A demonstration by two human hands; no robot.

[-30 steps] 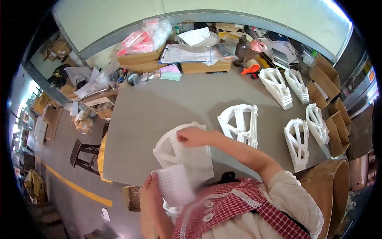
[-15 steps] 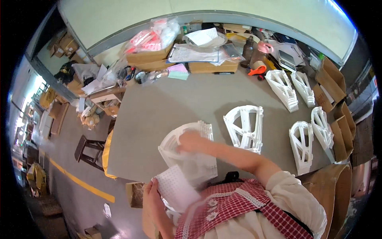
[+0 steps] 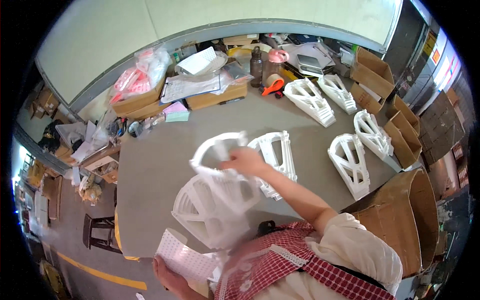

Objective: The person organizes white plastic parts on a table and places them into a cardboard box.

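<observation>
right hand: from my remote seat i saw the right hand [image 3: 244,161] with its fingers closed in on a strut of the held frame [image 3: 204,149]; no gap showed between them, and blur kept the exact finger placement from me.
held frame: white, openwork, rounded at its far left end; it hung over the far part of the frame stack [image 3: 215,220], and i could not tell whether the two touched.
left hand: on the near left, the left hand [image 3: 167,274] had its thumb and fingers curled nearly together on the near edge of a dotted sheet [image 3: 185,255], off the worktop's [image 3: 145,175] near edge.
frame weight and stiffness: i judged it light, rigid plastic, smooth enough to twist in a loose pinch.
frame weak spots: i reckoned the thin struts would flex or crack sooner than the thick curved rim.
frame hold: i favoured the middle strut or rim, close to the balance point.
sheet handling: it bowed, so i took it for thin and soft, best pinched flat at an edge without creasing.
around: a loose frame [image 3: 287,160] lay just right of the right hand, with cardboard boxes [image 3: 402,142] farther right.
</observation>
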